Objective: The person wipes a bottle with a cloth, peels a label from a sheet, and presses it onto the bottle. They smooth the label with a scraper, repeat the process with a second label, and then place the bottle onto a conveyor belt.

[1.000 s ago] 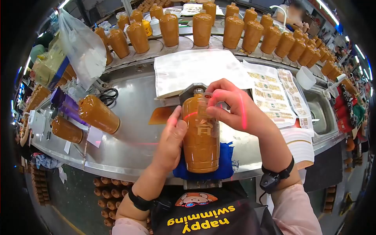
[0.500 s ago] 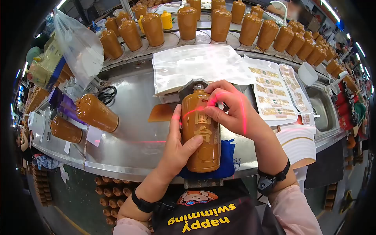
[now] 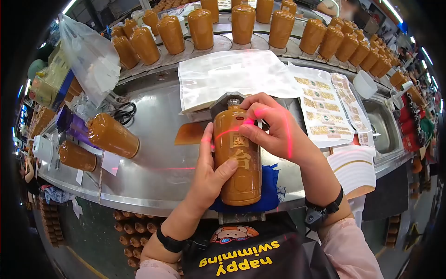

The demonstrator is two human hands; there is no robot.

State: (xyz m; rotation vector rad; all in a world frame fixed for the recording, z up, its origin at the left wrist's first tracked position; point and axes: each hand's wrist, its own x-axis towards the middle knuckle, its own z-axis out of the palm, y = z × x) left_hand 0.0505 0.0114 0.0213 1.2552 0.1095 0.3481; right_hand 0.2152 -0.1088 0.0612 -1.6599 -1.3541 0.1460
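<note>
A glossy brown bottle [image 3: 240, 179] with gold characters lies tilted, neck away from me, on a blue cloth [image 3: 270, 188] and a metal holder [image 3: 226, 99]. My left hand [image 3: 210, 176] grips its left side, with the thumb across the front. At the upper right of the bottle, my right hand [image 3: 274, 125] has its thumb and index finger pinched against the surface beside the characters. What sits between those fingertips is too small to make out. Red laser lines cross the bottle and my right hand.
White sheets [image 3: 232, 76] lie behind the holder, and sheets of gold labels [image 3: 325, 104] to the right, near a sink [image 3: 388, 132]. Two brown bottles [image 3: 114, 135] lean at the left. A curved conveyor [image 3: 223, 43] carries several bottles along the back. A brown flat piece [image 3: 191, 133] lies left of the holder.
The bottles on the conveyor have shifted along, and the yellow containers there are out of sight. Both hands stay almost in place, the right fingertips still pinched at the bottle.
</note>
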